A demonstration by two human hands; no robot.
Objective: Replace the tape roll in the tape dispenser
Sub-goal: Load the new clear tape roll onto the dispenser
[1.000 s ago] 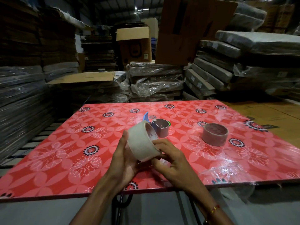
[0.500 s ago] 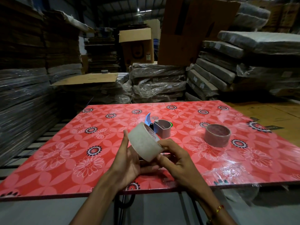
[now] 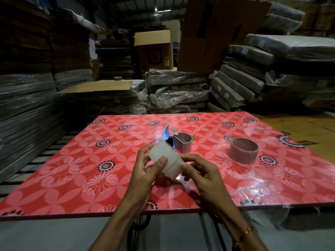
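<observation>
Both of my hands hold a pale, translucent tape roll [image 3: 165, 161] tilted above the near middle of the red floral table [image 3: 72, 178]. My left hand [image 3: 147, 169] grips it from the left with the thumb on its outer face. My right hand [image 3: 199, 171] pinches its lower right edge with fingertips. Just behind the roll, the tape dispenser [image 3: 178, 142] sits on the table, grey with a blue curved blade piece. A brown tape roll [image 3: 243, 150] lies flat to the right, apart from both hands.
Stacks of plastic-wrapped flat cardboard [image 3: 177, 93] and boxes [image 3: 154, 49] surround the table at the back and both sides. The table's near edge [image 3: 163, 211] runs just below my wrists. Slatted pallets [image 3: 45, 154] lie at left.
The pale roll has turned and come lower in my hands. My left thumb now lies across its outer face, and my right fingertips have closed onto its edge.
</observation>
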